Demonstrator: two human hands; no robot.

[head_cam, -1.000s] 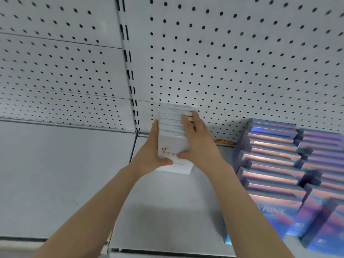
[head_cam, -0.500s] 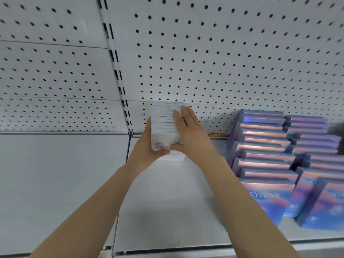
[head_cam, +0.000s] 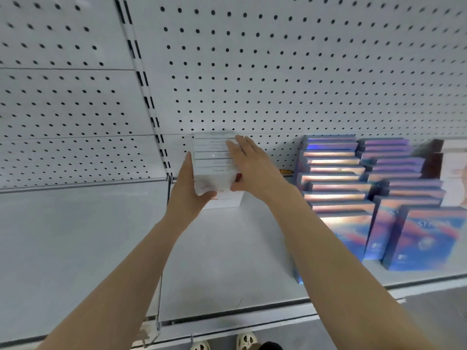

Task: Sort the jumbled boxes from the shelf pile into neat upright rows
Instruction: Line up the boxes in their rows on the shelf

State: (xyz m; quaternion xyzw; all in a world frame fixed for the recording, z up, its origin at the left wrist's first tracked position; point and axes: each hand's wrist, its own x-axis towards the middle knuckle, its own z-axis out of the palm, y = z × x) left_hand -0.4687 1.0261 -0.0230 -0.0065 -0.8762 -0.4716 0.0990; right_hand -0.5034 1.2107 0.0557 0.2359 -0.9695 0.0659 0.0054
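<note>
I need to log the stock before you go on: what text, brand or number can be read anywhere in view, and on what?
"SY", then blur: front of the nearest blue box; the rest of the word is unreadable.
Small grey print on the top edges of the white boxes between the left hand and right hand: too blurred to read.
Red marks on the front white box: too blurred to read.
Nothing else carries readable text.

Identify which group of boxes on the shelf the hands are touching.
The row of white boxes against the pegboard, between both hands; the blue iridescent boxes sit untouched farther right.
</note>
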